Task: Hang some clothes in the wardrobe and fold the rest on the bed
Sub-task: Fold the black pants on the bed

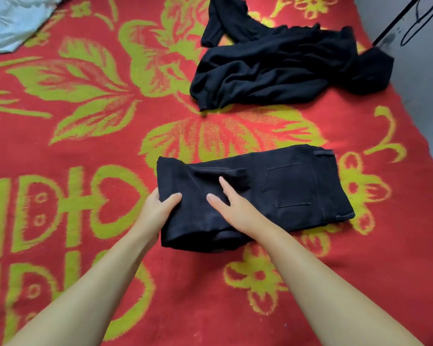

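Bed [60, 101]: red blanket with yellow-green flowers fills the view. No wardrobe in sight, so the hanging half of the task can't be judged from here.

Far right: black top [273, 71], crumpled, one sleeve thrown toward the far edge, part of it reaching the right edge of the bed. Not folded. Likely next in line.

Far left corner: pale blue cloth [13, 18], only a corner in view; can't tell what it is or whether it is folded.

Near centre: black jeans [298, 188], folded down to a compact block, back pocket and waistband up on the right side, legs doubled over on the left. Dark denim, stiff enough to hold a crease; folded layers show along the near edge. Judgement: this fold is close to finished, perhaps one more turn or a final smoothing.

Left hand [158, 208]: grip clenched on the left end of the jeans, thumb on top, fingers tucked under the fold.

Right hand [233, 208]: released, fingers straight, lying flat on the middle of the jeans, pressing the layers down.
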`<state>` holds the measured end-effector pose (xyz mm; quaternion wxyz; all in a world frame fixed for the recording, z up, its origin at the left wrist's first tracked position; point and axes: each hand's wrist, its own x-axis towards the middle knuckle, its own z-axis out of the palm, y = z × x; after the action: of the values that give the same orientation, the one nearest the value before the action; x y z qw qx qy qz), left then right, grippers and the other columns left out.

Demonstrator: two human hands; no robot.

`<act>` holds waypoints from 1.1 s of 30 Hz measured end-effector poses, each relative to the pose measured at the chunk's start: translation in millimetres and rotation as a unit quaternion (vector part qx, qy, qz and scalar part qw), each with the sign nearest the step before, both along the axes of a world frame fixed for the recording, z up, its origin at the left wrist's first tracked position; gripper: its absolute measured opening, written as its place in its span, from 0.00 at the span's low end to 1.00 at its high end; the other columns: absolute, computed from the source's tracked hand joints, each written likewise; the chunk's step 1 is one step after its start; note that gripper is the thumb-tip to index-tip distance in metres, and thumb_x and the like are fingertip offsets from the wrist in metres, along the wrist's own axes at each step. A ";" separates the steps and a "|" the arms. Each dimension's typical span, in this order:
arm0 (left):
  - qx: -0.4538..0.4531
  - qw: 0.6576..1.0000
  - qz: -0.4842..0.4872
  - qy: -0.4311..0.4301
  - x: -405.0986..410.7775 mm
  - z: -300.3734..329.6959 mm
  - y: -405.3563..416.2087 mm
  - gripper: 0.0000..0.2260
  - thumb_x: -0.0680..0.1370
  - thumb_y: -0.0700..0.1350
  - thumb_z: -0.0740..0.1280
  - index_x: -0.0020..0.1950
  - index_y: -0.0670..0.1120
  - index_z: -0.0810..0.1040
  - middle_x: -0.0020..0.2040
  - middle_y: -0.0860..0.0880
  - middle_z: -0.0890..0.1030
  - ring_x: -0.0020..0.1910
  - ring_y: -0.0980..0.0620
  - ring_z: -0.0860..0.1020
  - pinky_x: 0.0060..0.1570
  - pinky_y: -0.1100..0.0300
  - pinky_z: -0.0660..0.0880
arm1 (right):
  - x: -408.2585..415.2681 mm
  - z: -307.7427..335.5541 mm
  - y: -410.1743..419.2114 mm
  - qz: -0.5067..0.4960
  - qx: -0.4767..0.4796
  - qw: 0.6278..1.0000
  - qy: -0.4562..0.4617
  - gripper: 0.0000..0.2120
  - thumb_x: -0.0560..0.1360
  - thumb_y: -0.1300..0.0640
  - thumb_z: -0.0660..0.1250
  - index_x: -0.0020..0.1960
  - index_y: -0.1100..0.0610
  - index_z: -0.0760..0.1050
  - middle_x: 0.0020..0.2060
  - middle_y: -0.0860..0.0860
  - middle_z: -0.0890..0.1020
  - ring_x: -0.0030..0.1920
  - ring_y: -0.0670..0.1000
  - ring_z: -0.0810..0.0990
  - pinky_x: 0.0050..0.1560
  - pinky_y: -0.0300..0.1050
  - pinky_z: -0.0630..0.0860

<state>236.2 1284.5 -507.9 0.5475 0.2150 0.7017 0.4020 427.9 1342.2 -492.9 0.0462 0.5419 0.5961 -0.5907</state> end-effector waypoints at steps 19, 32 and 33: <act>0.044 0.733 -0.483 0.477 213.5 -59.2 62.6 0.32 0.77 0.68 0.44 0.76 0.60 0.34 0.74 0.56 0.27 0.72 0.52 0.26 0.71 0.35 0.38 | 215.7 -47.0 84.5 0.057 0.260 0.923 -0.279 0.34 0.79 0.37 0.51 0.77 0.43 0.36 0.76 0.49 0.34 0.77 0.53 0.35 0.72 0.65 0.42; 0.128 0.677 -0.508 0.517 233.5 -40.3 29.3 0.40 0.74 0.68 0.49 0.79 0.46 0.48 0.78 0.38 0.50 0.77 0.40 0.47 0.71 0.33 0.49 | 240.9 -28.4 45.5 0.309 0.265 0.886 -0.220 0.44 0.72 0.55 0.59 0.76 0.42 0.34 0.76 0.49 0.33 0.74 0.51 0.29 0.71 0.65 0.36; 0.151 0.668 -0.520 0.510 238.2 -40.5 16.6 0.42 0.73 0.68 0.53 0.79 0.46 0.47 0.78 0.37 0.51 0.77 0.39 0.48 0.70 0.32 0.51 | 249.0 -28.6 31.1 0.354 0.285 0.861 -0.229 0.47 0.70 0.55 0.62 0.76 0.43 0.32 0.76 0.50 0.33 0.75 0.53 0.29 0.70 0.67 0.37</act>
<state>474.4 1301.0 -548.5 0.1845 0.7963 0.5757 -0.0201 677.0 1373.3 -521.5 0.2308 0.4040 0.8626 -0.1987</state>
